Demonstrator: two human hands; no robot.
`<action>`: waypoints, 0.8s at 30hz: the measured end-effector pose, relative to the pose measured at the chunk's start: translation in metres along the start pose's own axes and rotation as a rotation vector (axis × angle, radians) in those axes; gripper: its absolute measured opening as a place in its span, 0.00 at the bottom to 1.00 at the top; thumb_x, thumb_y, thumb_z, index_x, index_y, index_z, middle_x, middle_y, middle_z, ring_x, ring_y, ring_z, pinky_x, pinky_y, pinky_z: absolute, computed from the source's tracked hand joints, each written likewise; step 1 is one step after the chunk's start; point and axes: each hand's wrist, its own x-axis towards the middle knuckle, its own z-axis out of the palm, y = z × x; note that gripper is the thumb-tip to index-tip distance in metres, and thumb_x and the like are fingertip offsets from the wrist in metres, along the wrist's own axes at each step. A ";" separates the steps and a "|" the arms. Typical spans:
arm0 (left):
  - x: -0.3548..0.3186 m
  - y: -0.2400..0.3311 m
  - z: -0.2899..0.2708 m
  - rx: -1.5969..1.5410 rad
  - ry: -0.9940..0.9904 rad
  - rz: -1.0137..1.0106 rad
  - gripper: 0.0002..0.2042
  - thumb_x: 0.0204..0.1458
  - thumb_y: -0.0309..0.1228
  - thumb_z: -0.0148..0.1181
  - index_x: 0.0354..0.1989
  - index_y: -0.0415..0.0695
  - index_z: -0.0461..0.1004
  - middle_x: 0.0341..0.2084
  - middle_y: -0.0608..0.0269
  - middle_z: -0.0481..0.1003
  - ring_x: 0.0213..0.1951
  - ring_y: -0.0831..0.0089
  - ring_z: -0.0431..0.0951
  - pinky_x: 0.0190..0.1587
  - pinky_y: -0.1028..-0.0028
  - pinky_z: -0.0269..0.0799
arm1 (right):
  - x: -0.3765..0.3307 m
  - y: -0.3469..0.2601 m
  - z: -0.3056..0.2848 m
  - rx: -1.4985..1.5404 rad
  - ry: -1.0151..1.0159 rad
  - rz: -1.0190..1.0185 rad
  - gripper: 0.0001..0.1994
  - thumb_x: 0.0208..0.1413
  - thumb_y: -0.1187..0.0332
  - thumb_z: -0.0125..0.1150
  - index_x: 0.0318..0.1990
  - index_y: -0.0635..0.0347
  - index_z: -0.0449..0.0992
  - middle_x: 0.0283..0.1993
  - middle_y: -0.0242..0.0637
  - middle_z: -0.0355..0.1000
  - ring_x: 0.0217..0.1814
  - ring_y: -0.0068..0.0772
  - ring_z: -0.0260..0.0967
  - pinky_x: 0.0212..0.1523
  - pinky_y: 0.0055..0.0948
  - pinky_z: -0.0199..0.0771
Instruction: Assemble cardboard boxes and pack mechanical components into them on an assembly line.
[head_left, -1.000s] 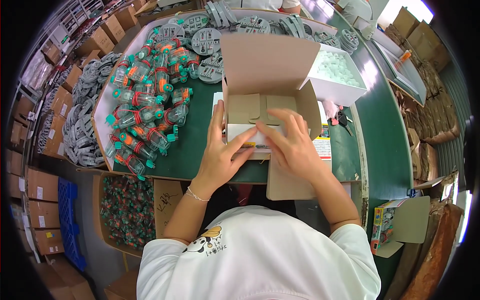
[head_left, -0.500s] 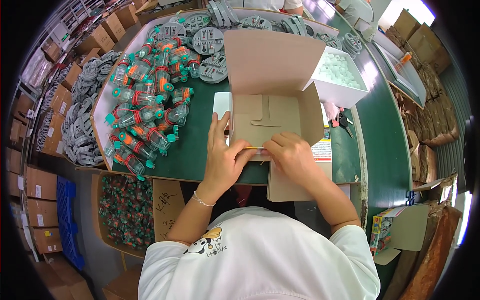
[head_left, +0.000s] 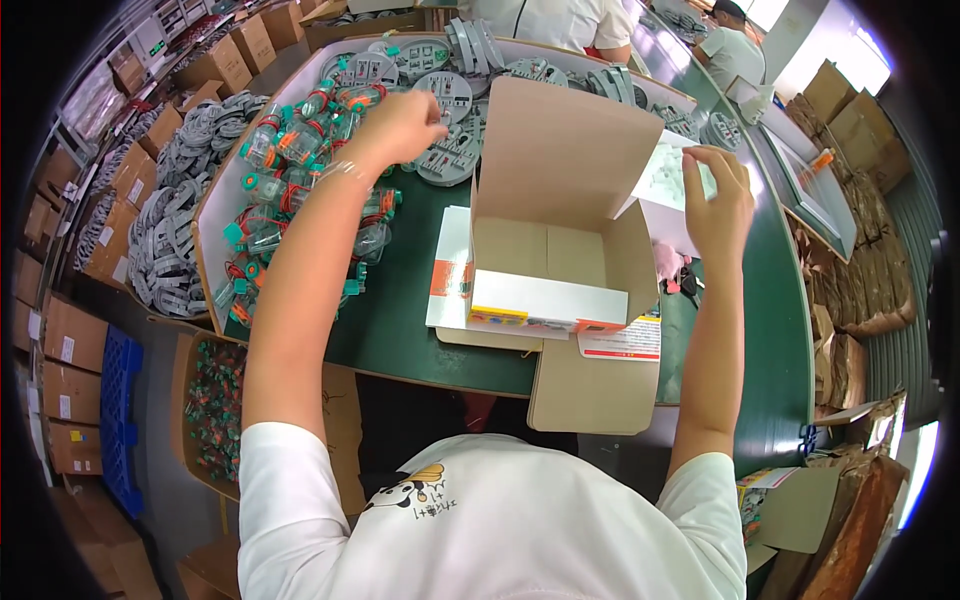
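My left hand (head_left: 402, 128) is over the far left of the green table, between clear bottles (head_left: 300, 143) with teal ends and grey round discs (head_left: 447, 157) carrying small parts. Its fingers are bent but apart, and nothing shows in them. By the white tray of small white pieces (head_left: 672, 178) is my right hand (head_left: 720, 195), fingers loosely curved and thumb apart, with no object visible. Between my arms an open cardboard box (head_left: 565, 145) stands with its lid raised. Its near wall is folded up, and its brown inside shows.
A flat white printed carton (head_left: 450, 260) and a brown cardboard flap (head_left: 592, 385) lie around the box. Near the tray are a pink plush and keys (head_left: 680, 272). Bins of grey rings (head_left: 195, 200) and a carton of small parts (head_left: 213, 400) stand left. Other people sit across the table.
Both hands have let go of the box's near edge, which now stands up. My left hand has moved to the far left, my right hand to the tray. The view has shifted slightly.
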 end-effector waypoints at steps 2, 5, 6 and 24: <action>0.025 0.004 0.018 0.148 -0.253 -0.128 0.27 0.49 0.51 0.66 0.45 0.38 0.78 0.41 0.50 0.80 0.47 0.59 0.79 0.53 0.56 0.70 | 0.002 0.059 0.034 -0.114 -0.098 0.045 0.07 0.55 0.65 0.63 0.37 0.57 0.81 0.43 0.41 0.78 0.46 0.49 0.73 0.47 0.44 0.71; 0.027 0.015 0.044 0.349 -0.278 -0.173 0.35 0.39 0.60 0.68 0.49 0.43 0.78 0.46 0.50 0.78 0.53 0.55 0.73 0.58 0.54 0.63 | -0.006 0.114 0.070 -0.209 -0.294 0.190 0.11 0.54 0.61 0.63 0.39 0.56 0.82 0.45 0.43 0.78 0.48 0.50 0.74 0.49 0.45 0.72; 0.029 0.016 0.051 0.450 -0.292 -0.199 0.40 0.34 0.64 0.70 0.51 0.46 0.78 0.49 0.50 0.77 0.57 0.54 0.70 0.60 0.53 0.60 | -0.008 0.127 0.078 -0.240 -0.432 0.296 0.12 0.52 0.60 0.64 0.39 0.55 0.82 0.46 0.44 0.78 0.50 0.50 0.74 0.51 0.45 0.73; 0.034 0.005 0.057 0.242 -0.343 -0.125 0.40 0.28 0.57 0.77 0.48 0.39 0.78 0.47 0.52 0.78 0.54 0.57 0.72 0.55 0.57 0.66 | -0.015 0.148 0.093 -0.172 -0.816 0.436 0.10 0.38 0.69 0.67 0.33 0.57 0.83 0.35 0.45 0.80 0.40 0.46 0.79 0.45 0.37 0.77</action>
